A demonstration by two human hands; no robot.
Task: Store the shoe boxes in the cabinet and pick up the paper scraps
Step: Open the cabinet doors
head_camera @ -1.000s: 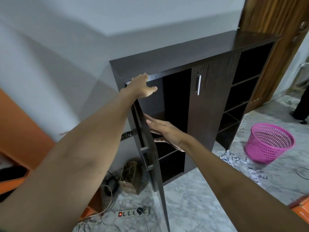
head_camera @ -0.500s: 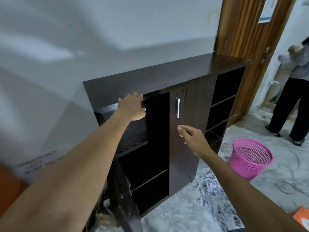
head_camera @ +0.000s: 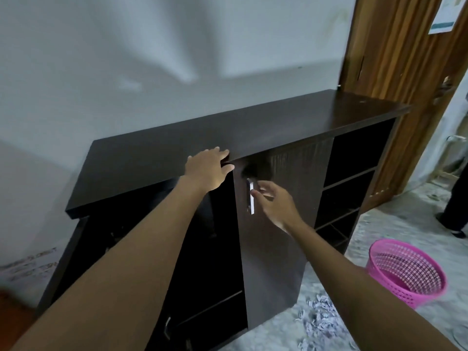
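So R hand (head_camera: 276,206) at door handle (head_camera: 251,207), L hand (head_camera: 206,171) on cabinet top (head_camera: 278,127).

The cabinet (head_camera: 253,127) stands against the wall (head_camera: 152,59), a door (head_camera: 395,59) to its right. On the floor (head_camera: 395,229) before its right end (shelves (head_camera: 349,178) there) lie paper scraps (head_camera: 321,323), the basket (head_camera: 405,274) just right of them.

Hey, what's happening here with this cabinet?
A person stands at a dark cabinet. Their left hand rests on the front edge of its top, and their right hand is at the silver handle of the shut door; whether it grips is unclear. The left compartment stands open. Paper scraps lie on the floor near a pink basket. No shoe boxes are in view.
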